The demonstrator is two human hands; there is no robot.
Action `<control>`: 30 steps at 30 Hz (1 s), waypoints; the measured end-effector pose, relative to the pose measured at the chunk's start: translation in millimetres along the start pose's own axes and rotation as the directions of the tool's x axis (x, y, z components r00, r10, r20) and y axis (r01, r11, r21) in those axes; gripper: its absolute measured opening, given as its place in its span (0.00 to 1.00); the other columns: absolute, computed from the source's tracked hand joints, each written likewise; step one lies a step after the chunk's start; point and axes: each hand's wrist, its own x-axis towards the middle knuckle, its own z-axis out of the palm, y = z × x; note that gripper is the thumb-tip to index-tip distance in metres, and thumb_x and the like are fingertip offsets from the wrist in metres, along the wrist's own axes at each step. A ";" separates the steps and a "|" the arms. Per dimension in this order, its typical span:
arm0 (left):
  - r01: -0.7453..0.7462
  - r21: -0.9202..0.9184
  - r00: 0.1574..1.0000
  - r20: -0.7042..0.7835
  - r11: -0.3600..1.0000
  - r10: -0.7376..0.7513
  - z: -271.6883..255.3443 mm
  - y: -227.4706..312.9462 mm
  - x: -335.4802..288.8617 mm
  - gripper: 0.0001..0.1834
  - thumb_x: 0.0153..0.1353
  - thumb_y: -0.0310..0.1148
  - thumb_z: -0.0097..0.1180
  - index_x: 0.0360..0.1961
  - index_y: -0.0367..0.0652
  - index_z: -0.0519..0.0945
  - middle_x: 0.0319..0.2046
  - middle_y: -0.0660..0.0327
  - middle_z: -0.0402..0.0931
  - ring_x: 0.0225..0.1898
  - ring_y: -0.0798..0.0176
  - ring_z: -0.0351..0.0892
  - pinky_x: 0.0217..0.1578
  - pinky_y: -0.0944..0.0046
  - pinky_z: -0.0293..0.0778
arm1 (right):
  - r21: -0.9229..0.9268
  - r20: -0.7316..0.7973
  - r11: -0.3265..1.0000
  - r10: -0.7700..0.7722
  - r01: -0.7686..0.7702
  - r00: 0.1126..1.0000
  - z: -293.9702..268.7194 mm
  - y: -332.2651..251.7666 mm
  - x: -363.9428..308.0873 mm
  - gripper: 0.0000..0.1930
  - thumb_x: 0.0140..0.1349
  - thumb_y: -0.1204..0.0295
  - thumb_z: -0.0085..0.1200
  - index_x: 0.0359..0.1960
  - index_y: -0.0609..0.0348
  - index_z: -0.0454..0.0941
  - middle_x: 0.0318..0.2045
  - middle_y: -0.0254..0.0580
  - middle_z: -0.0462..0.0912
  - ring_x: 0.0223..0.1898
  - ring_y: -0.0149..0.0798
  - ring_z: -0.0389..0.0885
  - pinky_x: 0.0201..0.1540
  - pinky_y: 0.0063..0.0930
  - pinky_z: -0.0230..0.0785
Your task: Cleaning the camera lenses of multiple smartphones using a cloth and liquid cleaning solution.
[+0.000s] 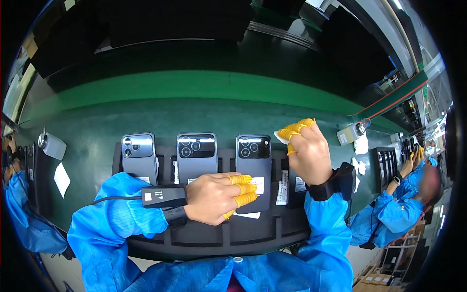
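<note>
Far left: a co-worker's blue sleeve (22,194) at the bench edge. Next, a white bottle (52,147) with a metal top, tipped over in view, and a white sheet (62,180) on the green bench (97,121). Black slotted tray (194,237) sits in front of the person. Left phone (139,163), back up, upper part clear, lower part behind the left sleeve. Middle phone (197,163), also back up. Left hand (212,198), yellow finger cots, fingers laid across the lower part of the third phone (253,163); can't tell whether it grasps or just rests. Right of that, a dark labelled device (295,198), partly behind the right hand (310,148): fingers clenched on a white wad (281,137), above the tray. Then a clear-topped bottle (349,134), black rack (385,166), second co-worker (396,209).
</note>
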 end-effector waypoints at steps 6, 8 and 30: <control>-0.016 0.015 0.999 -0.033 1.000 0.017 0.4 -1.0 -1.2 0.26 0.42 0.31 0.59 0.48 0.48 0.82 0.44 0.64 0.79 0.49 0.58 0.79 0.54 0.63 0.74 | 0.233 -0.163 0.958 -0.132 0.168 0.978 19.8 -22.4 9.8 0.13 0.36 0.85 0.55 0.27 0.63 0.81 0.29 0.45 0.78 0.35 0.48 0.76 0.43 0.36 0.72; -0.004 0.015 0.999 -0.033 1.000 0.004 2.1 -1.5 -2.1 0.25 0.41 0.31 0.59 0.47 0.48 0.82 0.43 0.64 0.79 0.48 0.58 0.80 0.53 0.63 0.75 | 0.241 -0.168 0.949 -0.163 0.201 0.972 26.3 -22.2 11.1 0.13 0.37 0.86 0.55 0.28 0.63 0.81 0.30 0.44 0.79 0.35 0.48 0.76 0.43 0.35 0.72; -0.024 0.024 1.000 -0.001 0.999 0.024 -4.1 0.5 2.2 0.26 0.43 0.32 0.57 0.49 0.50 0.81 0.46 0.61 0.80 0.49 0.57 0.80 0.51 0.61 0.76 | 0.204 -0.197 0.907 -0.330 0.368 0.923 43.4 -43.4 21.0 0.10 0.42 0.77 0.56 0.30 0.63 0.79 0.30 0.42 0.77 0.37 0.46 0.76 0.44 0.35 0.72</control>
